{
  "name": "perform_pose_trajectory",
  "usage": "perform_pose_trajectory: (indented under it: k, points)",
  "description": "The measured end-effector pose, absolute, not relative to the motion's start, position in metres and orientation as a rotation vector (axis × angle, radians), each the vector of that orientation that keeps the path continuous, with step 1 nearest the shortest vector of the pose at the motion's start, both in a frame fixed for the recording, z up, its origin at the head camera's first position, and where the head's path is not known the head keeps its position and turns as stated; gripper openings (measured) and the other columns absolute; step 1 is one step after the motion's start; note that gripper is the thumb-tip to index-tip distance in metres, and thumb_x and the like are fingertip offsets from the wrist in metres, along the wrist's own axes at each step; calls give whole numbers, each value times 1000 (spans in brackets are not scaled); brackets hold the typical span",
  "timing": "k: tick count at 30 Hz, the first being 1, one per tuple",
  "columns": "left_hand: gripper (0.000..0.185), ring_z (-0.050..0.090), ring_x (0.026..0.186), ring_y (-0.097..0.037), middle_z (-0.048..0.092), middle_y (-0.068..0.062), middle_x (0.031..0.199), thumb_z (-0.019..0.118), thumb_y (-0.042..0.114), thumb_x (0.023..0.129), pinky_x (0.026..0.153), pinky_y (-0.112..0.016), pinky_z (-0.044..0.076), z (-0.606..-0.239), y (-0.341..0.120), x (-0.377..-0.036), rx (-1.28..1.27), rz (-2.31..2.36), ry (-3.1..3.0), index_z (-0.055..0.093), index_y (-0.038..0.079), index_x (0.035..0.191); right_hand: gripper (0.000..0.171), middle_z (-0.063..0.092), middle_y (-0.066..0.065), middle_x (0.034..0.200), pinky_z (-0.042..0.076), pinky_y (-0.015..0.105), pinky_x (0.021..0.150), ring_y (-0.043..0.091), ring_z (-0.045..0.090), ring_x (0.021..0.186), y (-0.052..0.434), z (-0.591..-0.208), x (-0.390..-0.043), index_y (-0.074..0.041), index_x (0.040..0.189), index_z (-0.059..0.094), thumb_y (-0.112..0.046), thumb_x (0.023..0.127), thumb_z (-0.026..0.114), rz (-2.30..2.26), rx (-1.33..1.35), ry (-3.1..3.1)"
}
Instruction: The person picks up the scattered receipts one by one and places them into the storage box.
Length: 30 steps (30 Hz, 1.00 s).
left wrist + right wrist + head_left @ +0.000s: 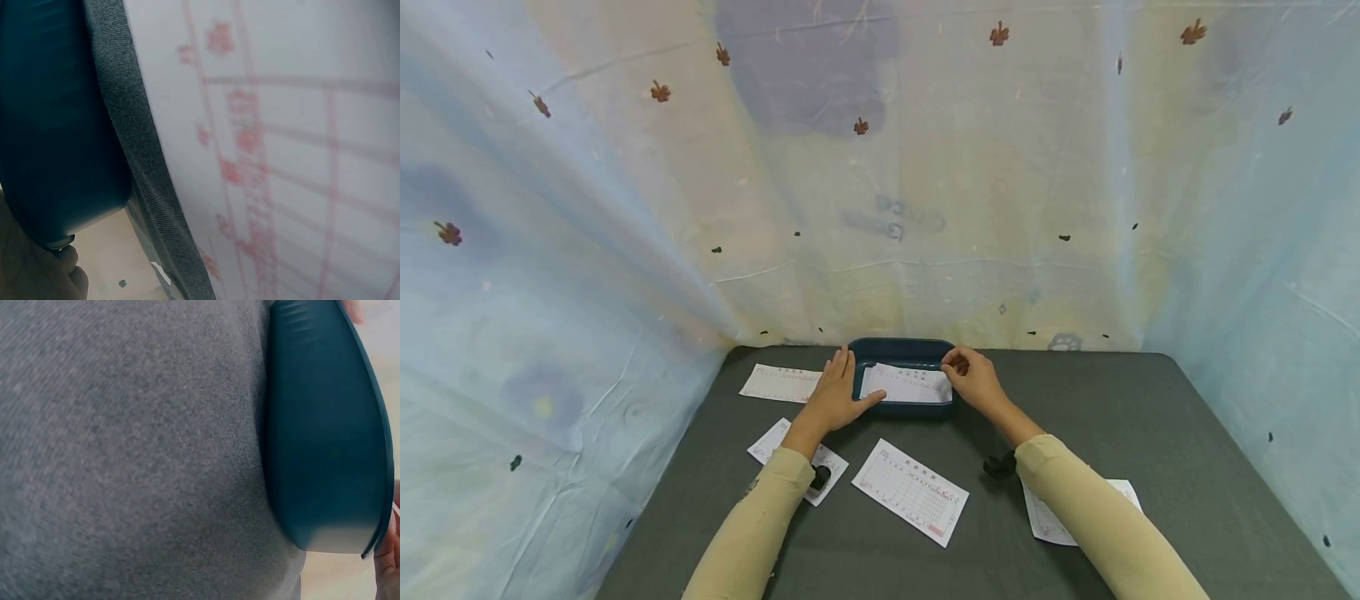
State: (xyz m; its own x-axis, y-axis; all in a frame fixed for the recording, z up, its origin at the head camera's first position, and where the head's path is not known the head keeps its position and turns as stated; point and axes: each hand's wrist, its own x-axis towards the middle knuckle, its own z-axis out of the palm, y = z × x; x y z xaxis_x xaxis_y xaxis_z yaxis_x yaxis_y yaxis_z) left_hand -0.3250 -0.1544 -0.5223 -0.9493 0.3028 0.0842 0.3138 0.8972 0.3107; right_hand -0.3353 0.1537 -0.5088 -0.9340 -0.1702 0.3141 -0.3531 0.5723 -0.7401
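Note:
A dark blue rectangular tray [902, 409] stands at the back of the table, with printed paper forms [910, 383] lying in it. My left hand [831, 400] lies along the tray's left side. Its fingers are straight and the thumb stretches over the front rim by the papers. At the right end of the tray, my right hand [976, 382] has its fingers bent and pinches the papers' right edge. The right wrist view shows the tray's outer wall [328, 437], with fingertips [389, 553] at its rim.
On the grey table [880, 567] lie more printed forms: one at the back left [780, 383], one partly under the left forearm [831, 471], one in the middle [910, 492], and some under the right forearm [1048, 517]. A patterned curtain [925, 208] hangs behind.

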Motion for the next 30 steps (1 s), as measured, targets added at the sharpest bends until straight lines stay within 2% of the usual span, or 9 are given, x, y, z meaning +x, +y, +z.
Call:
perform_pose_trajectory:
  k: [12, 18, 27, 30]
  points:
    - [117, 6, 166, -38, 3, -22, 179, 52, 79, 99, 135, -50, 7, -522, -155, -325, -483, -508, -3031, 9, -5, 170, 13, 71, 10, 102, 54, 33, 79, 21, 64, 88, 157, -510, -333, -3, 115, 71, -11, 105, 72, 1350, 482, -2566]
    - [117, 7, 166, -39, 4, -22, 179, 52, 79, 99, 135, -49, 7, -523, -155, -325, -488, -512, -3024, 11, -5, 170, 20, 73, 14, 106, 56, 33, 81, 26, 67, 91, 158, -510, -329, 2, 120, 71, -10, 104, 73, 1402, 534, -2495]
    - [119, 4, 167, -37, 3, -21, 179, 52, 81, 98, 135, -49, 6, -525, -155, -326, -474, -527, -3035, 10, -4, 170, 19, 74, 15, 110, 59, 48, 89, 31, 70, 98, 165, -509, -322, 1, 120, 71, -9, 104, 73, 1478, 535, -2431]
    - [119, 5, 167, -37, 3, -21, 179, 52, 80, 98, 135, -48, 6, -523, -155, -325, -478, -517, -3034, 9, -4, 170, 18, 74, 14, 111, 59, 48, 90, 30, 70, 98, 170, -508, -320, -1, 121, 71, -10, 105, 72, 1486, 529, -2432]
